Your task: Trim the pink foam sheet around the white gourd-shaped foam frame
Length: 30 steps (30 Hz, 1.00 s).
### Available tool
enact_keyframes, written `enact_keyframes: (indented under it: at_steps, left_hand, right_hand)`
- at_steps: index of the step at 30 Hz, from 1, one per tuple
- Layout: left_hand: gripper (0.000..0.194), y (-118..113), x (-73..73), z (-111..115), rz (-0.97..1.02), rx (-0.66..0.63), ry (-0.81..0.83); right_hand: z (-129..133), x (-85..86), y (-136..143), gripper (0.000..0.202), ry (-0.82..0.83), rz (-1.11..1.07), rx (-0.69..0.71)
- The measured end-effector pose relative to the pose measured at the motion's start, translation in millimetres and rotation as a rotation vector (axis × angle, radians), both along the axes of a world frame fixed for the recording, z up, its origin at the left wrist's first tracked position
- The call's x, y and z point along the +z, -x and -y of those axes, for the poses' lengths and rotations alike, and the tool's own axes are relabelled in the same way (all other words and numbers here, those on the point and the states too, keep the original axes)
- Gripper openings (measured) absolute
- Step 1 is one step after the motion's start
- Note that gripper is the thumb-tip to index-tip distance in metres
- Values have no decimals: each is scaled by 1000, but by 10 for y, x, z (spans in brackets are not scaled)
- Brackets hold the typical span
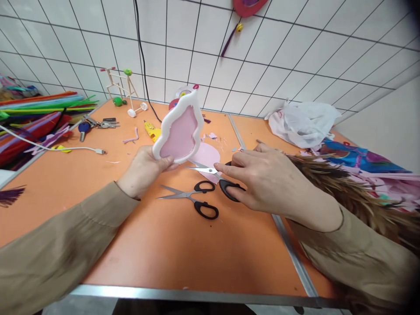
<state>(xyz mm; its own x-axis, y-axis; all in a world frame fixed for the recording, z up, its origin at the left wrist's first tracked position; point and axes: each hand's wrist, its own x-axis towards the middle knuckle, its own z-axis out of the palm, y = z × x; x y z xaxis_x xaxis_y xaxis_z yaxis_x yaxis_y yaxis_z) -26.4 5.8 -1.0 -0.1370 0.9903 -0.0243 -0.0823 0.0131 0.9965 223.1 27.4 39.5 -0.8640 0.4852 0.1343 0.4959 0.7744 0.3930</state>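
My left hand (144,168) grips the bottom edge of a wavy white-framed craft piece with a pink centre (183,133), held upright above the table. Its pointed top carries a small red bit. In my right hand (262,179) is a pair of black-handled scissors (210,170), with the fingers through the handles and the blades slightly apart. The blade tips are close to the piece's lower edge; whether they touch it I cannot tell. Below, a second pair of scissors (188,195) lies spread on the orange table (164,253). Pink paper (207,155) lies behind the blades.
Pipe cleaners (49,105), keys (98,123) and a white cable (75,148) are on the left. A yellow glue gun (152,131) and a small stick-built model (122,89) stand farther back. On the right are a white plastic bag (302,122) and brown feathery plumes (323,183).
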Motion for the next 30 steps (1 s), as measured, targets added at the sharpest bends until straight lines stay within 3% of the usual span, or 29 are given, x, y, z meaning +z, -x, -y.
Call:
enact_keyframes:
  at_steps: [13,18,30]
  left_hand:
    - [4,-73,8,75,-143,-23,-15]
    - [14,-43,-36,60,-256,-111,-97]
    - [22,-33,-132,48,-324,-124,-120]
  right_hand:
    - [197,35,87,19,8,100,-153]
    - [274,88,127,24,38,150,-231]
    - [235,52,150,28,58,179,-256]
